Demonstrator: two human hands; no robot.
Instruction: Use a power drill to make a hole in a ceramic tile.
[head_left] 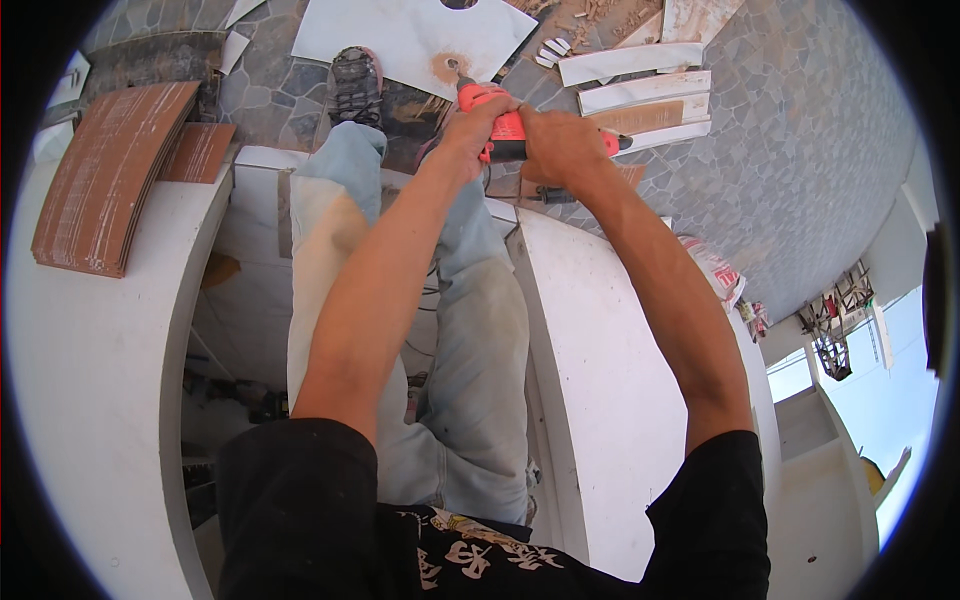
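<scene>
Red drill (497,125) half-hidden under hands

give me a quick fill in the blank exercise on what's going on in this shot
1. Both hands grip a ____ drill.
2. The drill's bit meets a white tile at a ____ patch of dust.
3. The person's shoe rests on the ____ floor beside the tile.
4. A stack of reddish-brown tiles lies to the person's ____.

Missing words: red; brown; stone; left
</scene>
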